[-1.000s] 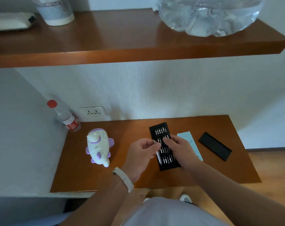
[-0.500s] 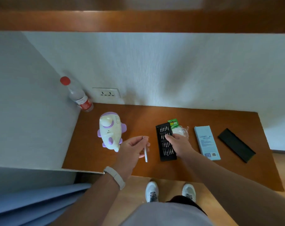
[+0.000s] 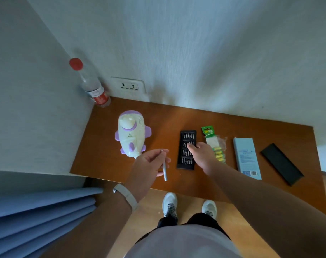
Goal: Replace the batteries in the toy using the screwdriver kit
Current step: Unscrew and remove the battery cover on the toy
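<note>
A white and purple toy [image 3: 130,134] stands on the brown desk [image 3: 164,120], left of centre. My left hand [image 3: 149,165] hovers just in front of it, holding a thin silver screwdriver handle [image 3: 164,167] that points toward me. The black bit tray [image 3: 186,148] lies to the right, with rows of metal bits. My right hand [image 3: 200,151] rests over the tray's right side, fingertips on the second row of bits. A green pack of yellow batteries [image 3: 214,144] lies beside the tray, partly under my right hand.
A clear bottle with a red cap [image 3: 89,84] stands in the back left corner by a wall socket [image 3: 128,85]. A light blue box [image 3: 247,158] and the black tray lid [image 3: 281,163] lie at the right. Blue fabric [image 3: 37,211] is at lower left.
The camera has tilted down, so the upper shelf left the view. My left hand drew the screwdriver handle away from the tray toward the toy. My right hand stayed on the bits.
</note>
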